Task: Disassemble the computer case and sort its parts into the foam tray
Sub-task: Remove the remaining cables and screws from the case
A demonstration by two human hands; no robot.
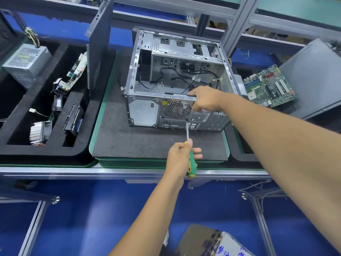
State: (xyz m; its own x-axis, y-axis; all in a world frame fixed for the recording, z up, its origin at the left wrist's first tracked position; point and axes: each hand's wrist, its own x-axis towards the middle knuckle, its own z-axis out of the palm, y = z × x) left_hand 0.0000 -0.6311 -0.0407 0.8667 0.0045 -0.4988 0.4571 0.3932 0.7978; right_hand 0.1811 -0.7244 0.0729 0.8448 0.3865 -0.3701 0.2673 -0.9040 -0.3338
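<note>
Computer case (177, 80), stripped of its side panel and lying open side up, sits on a dark mat (129, 141) in a green-edged tray at the middle of the table (110, 171), its rear panel turned toward the worker so the fan screws face the tool. The left hand (181, 156) has its fingers wrapped around the green-and-yellow handle of a screwdriver (190, 159), the shaft angled up so its tip meets the lower edge of the rear fan grille (177, 109), apparently at a mounting screw. The right hand (204, 99) reaches over the case's top rear edge, fingers curled onto the rim beside the grille, seemingly bracing the chassis against the push of the tool. To the left, the foam tray (46, 150) already holds a power supply (25, 61), a heatsink (38, 133), a drive (73, 120) and small boards in separate pockets. A motherboard (269, 86) lies to the right. Loose black cables remain inside the case, suggesting further stripping ahead.
</note>
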